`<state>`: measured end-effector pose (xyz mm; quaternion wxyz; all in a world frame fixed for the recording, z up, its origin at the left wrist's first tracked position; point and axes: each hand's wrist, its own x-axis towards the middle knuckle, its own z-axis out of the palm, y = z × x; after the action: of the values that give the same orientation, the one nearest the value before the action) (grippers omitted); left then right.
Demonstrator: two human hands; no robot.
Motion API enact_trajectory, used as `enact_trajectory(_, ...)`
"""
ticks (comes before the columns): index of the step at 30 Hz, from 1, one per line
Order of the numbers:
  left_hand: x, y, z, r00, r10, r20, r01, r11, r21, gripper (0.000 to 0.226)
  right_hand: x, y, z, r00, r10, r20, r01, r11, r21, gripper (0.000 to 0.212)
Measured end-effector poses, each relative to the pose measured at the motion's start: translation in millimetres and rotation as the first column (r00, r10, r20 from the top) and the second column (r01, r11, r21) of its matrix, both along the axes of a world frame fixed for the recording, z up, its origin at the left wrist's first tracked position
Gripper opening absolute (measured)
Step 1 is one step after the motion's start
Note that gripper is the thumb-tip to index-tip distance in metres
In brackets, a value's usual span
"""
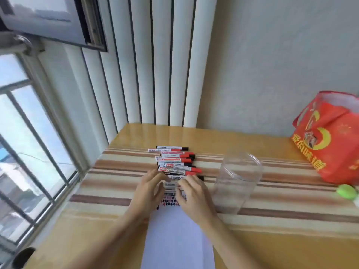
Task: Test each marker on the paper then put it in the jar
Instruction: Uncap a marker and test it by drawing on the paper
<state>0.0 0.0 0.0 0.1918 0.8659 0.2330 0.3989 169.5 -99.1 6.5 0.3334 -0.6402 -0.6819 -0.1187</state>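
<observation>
A yellow wooden counter [252, 140] covered by a striped cloth [108, 183] stands in a corner, with a window [29, 133] off to the left of the hands and a white radiator [155, 74] on the wall beyond them. The left hand [149, 191] and the right hand [192, 195] lie close together over the near end of a row of markers [174, 162], which stretches away from the fingertips in a stack of red and black caps. Both hands have curled fingers around one marker [172, 186] lying crosswise between them; the blur keeps the exact grip from showing. Under the wrists and running back toward the person lies a white sheet of paper [174, 239], with a band of small dark and pink test marks [169, 201] between the hands. A clear plastic jar [237, 179] stands upright just to the right of the right hand, close beside it. Farther right are a red bag [328, 140] and a small green object [347, 191], well apart from the hands.
</observation>
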Motion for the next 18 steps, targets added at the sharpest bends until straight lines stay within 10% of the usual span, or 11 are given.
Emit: enact_trajectory(18, -13, -21, -20, 0.983, 0.147, -0.111, -0.141, 0.988, 0.063, 0.017, 1, -14, -25, 0.995, -0.102, 0.021, 0.103, 0.991, -0.084, 0.01)
